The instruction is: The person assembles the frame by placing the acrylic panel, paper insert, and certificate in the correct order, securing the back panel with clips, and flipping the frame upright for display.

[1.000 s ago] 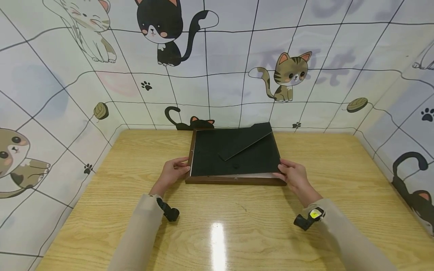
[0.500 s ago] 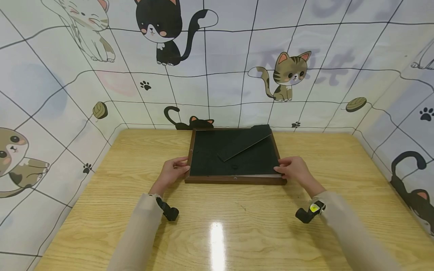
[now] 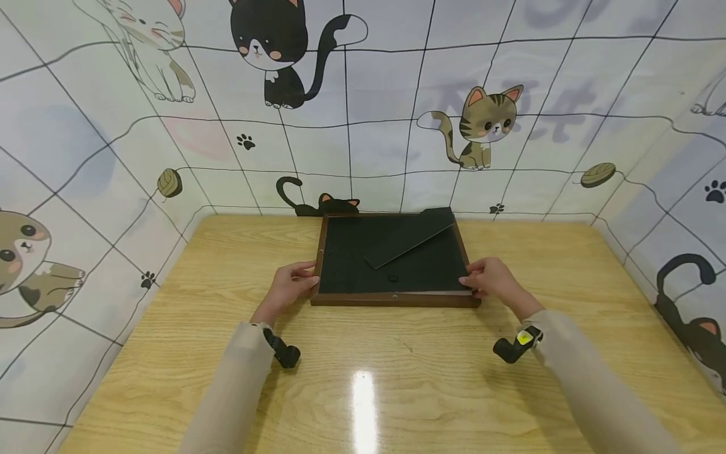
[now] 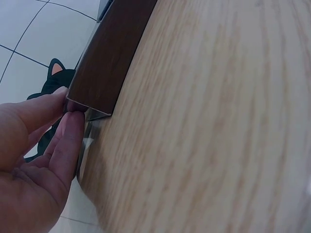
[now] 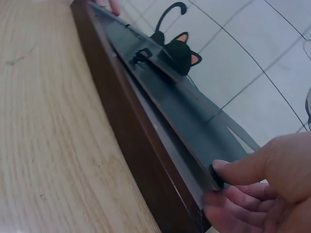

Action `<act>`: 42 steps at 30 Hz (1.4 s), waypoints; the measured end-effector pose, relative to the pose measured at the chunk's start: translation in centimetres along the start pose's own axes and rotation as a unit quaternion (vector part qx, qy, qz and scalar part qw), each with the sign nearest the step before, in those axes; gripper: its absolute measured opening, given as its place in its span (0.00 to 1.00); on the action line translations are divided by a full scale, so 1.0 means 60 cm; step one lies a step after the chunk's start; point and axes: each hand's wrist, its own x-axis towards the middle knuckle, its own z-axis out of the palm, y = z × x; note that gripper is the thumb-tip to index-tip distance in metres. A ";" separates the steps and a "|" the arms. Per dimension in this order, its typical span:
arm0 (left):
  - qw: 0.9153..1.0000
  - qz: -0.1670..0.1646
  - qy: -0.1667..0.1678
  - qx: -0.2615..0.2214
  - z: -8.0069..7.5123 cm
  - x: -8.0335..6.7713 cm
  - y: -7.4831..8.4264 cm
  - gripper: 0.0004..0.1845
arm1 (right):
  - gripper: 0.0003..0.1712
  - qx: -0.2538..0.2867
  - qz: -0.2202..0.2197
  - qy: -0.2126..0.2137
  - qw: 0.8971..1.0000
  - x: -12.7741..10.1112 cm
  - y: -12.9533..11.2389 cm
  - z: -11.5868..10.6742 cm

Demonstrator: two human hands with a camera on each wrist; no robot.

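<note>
A brown picture frame lies back side up on the table, with a black backing board and its slanted easel stand on top. My left hand holds the frame's left side near the front corner; the left wrist view has thumb and fingers at that corner. At the right front corner my right hand pinches the backing board, thumb on top and fingers by its edge. That corner sits slightly raised, and a pale strip shows between board and frame in the right wrist view.
The wooden table reaches back to a cloth wall printed with cats and grid lines. The frame's far edge lies close to that wall. More printed wall stands at left and right.
The backing board's front edge has sunk lower into the frame, and the pale gap along it has narrowed. My right hand has shifted slightly away from me; the left has stayed put.
</note>
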 end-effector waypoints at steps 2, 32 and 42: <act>1.000 0.002 0.000 0.001 0.000 0.001 0.000 0.23 | 0.30 0.050 0.009 -0.017 0.999 0.000 0.005 -0.001; 1.000 -0.010 0.011 0.023 0.003 0.000 0.000 0.23 | 0.32 0.312 -0.027 -0.028 0.949 -0.007 0.042 0.000; 1.000 0.002 0.006 0.016 0.002 -0.003 -0.004 0.23 | 0.31 0.228 -0.008 -0.022 0.973 -0.002 0.033 0.007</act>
